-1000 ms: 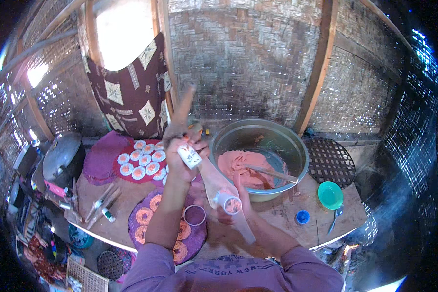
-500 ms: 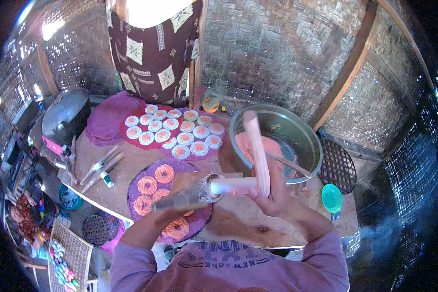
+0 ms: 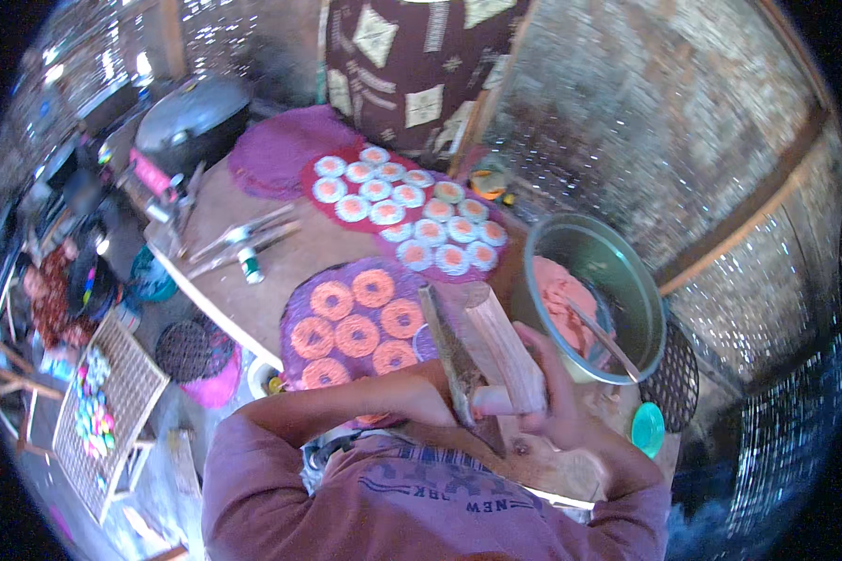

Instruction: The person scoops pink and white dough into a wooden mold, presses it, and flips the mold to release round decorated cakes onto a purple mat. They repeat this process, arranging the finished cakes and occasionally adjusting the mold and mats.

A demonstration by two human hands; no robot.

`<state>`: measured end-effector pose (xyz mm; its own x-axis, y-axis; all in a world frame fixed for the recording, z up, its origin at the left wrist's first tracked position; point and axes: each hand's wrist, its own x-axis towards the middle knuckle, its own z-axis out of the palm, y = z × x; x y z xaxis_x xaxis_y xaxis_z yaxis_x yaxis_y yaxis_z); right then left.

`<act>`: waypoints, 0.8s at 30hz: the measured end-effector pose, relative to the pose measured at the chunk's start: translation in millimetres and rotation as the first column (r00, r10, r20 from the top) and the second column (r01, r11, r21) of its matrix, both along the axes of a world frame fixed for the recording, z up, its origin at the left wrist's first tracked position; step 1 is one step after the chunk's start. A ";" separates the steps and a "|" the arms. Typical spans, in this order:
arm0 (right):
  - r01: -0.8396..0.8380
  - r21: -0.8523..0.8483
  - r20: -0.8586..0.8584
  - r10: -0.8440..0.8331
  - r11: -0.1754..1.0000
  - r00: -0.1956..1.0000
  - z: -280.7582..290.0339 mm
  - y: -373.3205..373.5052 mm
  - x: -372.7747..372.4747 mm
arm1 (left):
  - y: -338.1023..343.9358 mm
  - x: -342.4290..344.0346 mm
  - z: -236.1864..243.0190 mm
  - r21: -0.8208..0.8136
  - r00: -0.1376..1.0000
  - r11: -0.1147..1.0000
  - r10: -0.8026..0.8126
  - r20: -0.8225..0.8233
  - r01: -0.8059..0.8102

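Close to my chest, my left hand [image 3: 428,397] is wrapped round the dark wooden body of a hand press [image 3: 451,360]; the press hides some of its fingers. My right hand [image 3: 559,402] grips the thick wooden handle [image 3: 507,351] of the plunger. Between handle and body, a short length of white plunger [image 3: 493,402] shows. Left of the press lies a round purple mat [image 3: 295,304] bearing several orange dough rings [image 3: 355,335]. A large green basin [image 3: 660,323] to the right contains pink-orange dough [image 3: 561,290] and a wooden stick [image 3: 603,343].
Red and purple mats at the back carry several white rounds with orange centres [image 3: 376,190]. Beside them are stacked purple mats [image 3: 285,154] and wooden tools [image 3: 253,238]. A green bowl [image 3: 647,428] sits at right. Another person [image 3: 56,299] is at far left, near a woven rack [image 3: 136,369].
My view has turned, shifting the table's things. My hands have brought the press nearer my chest and tilted it. Less of the white plunger shows, with its handle closer to the body.
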<state>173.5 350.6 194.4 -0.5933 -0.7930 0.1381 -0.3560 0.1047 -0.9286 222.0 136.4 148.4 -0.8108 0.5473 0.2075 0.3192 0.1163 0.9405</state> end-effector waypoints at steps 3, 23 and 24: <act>-0.127 -0.259 0.404 0.227 0.958 0.886 -25.1 9.2 -7.5 | -13.0 10.2 -5.9 0.017 0.996 0.998 0.060 0.068 -0.061; -0.005 -0.626 0.612 0.495 0.780 0.616 -95.5 15.6 -29.9 | -75.1 155.2 -214.9 0.100 0.116 0.068 0.750 0.651 -0.993; -0.005 -0.612 0.614 0.478 0.791 0.628 -93.5 13.7 -28.6 | -84.3 156.1 -214.7 0.073 0.083 0.046 0.763 0.641 -0.996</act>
